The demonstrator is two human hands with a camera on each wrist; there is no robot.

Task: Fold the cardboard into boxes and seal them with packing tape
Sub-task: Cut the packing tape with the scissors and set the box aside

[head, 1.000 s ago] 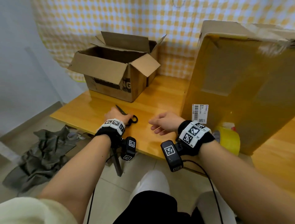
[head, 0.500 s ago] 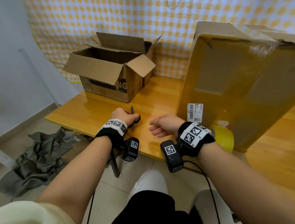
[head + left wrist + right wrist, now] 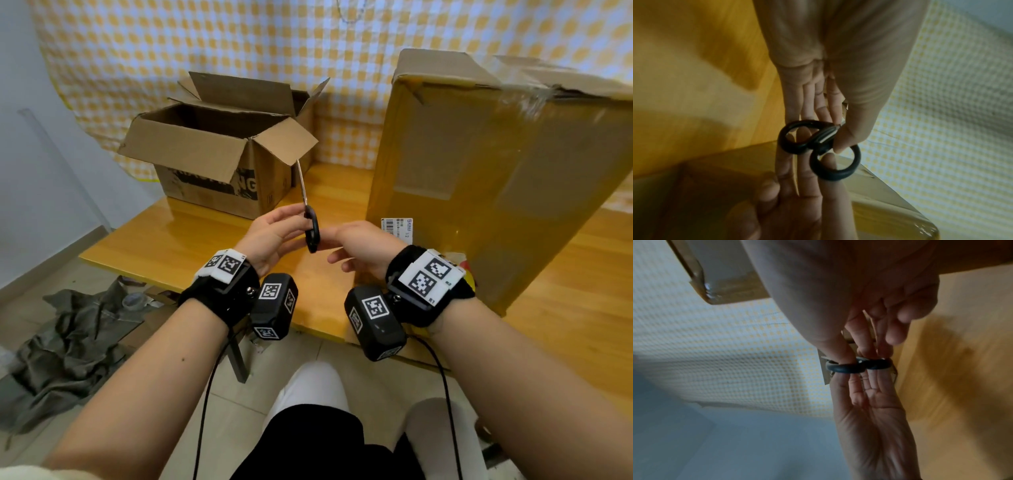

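My left hand [image 3: 274,233] holds a pair of black-handled scissors [image 3: 311,230] upright above the table, blades pointing up. In the left wrist view its thumb and fingers [image 3: 846,134] pinch the scissors [image 3: 818,144] just above the loops. My right hand [image 3: 352,245] meets it from the right. In the right wrist view its thumb and fingers [image 3: 840,353] grip the handle loops of the scissors [image 3: 857,366]. An open cardboard box [image 3: 212,161] with raised flaps stands at the back left. A tall box wrapped in yellow tape [image 3: 479,171] stands on the right.
The wooden table [image 3: 178,240] runs from left to right under my hands. A sliver of the yellow tape roll [image 3: 470,278] shows behind my right wrist. Grey cloth [image 3: 68,335] lies on the floor at the left. A checked curtain [image 3: 239,41] hangs behind.
My left hand has lifted the scissors off the table and turned them upright. My right hand has moved left and taken hold of the handle loops.
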